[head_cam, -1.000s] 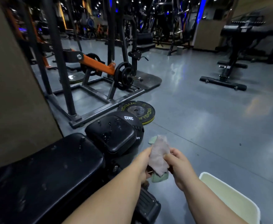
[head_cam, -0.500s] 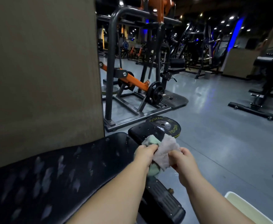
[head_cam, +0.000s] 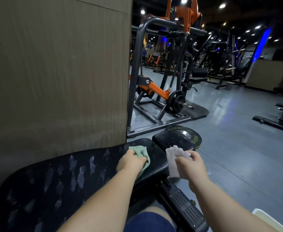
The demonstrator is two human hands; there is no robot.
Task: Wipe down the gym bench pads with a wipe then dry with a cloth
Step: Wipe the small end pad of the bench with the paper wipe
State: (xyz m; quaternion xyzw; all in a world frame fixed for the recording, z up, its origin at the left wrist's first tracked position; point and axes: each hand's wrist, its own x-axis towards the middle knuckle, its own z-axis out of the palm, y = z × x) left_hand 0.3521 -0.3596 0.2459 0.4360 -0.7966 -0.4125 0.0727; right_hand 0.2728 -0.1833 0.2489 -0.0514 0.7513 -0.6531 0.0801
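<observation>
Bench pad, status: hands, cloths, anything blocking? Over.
Left hand grips green cloth, down on long bench pad. Right hand holds pale wipe beside pad's edge. Pad streaked wet; nothing blocking.

The long bench pad [head_cam: 70, 181] runs from near left toward the centre, a wall panel [head_cam: 53, 72] standing behind it. The left grip [head_cam: 130, 162] presses what looks like the cloth [head_cam: 137, 150] on the pad's far end. The right grip [head_cam: 191, 166] holds the wipe [head_cam: 172, 158] just beside the pad's right edge. Beyond sits a smaller pad [head_cam: 171, 139], with a weight plate [head_cam: 195, 137] on the floor behind it.
</observation>
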